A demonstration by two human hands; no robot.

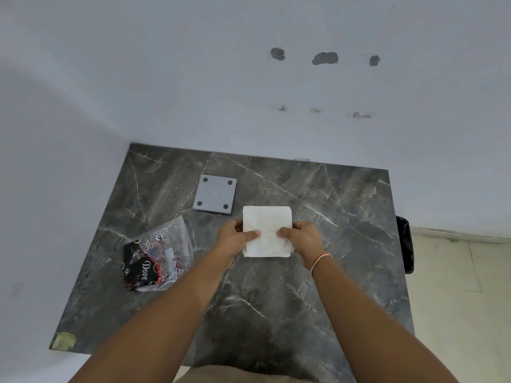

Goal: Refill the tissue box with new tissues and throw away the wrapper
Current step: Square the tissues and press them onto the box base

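Both hands hold a white stack of tissues [266, 230] at the centre of the frame, over a dark marbled tabletop [345, 217]. The left hand [236, 234] grips the stack's left edge, thumb laid across the top, and the right hand [300, 237] mirrors it on the right edge, with a thin band round that wrist. Whether the stack rests on the tabletop or is lifted just above it cannot be told from this angle.

Just beyond the stack, toward the upper left, lies a flat grey square plate [215, 194] with four dark dots at its corners. It may be the base or lid of the tissue box, though no open box shows anywhere. At the left of the frame the clear plastic wrapper [157, 258] lies crumpled, printed in black and red, apart from the hands. A black-lined bin [405, 244] peeks past the tabletop's right edge.

The tissues look out of the wrapper and not yet in any box, so loading seems to be the step in hand. The risk lies in the stack itself: loose soft sheets held only at two edges could sag in the middle, fan out or slide off one another if the grip slackens or tilts. Uneven edges would likely catch when pushed into a holder. The light wrapper could also be brushed off the tabletop by a passing forearm.
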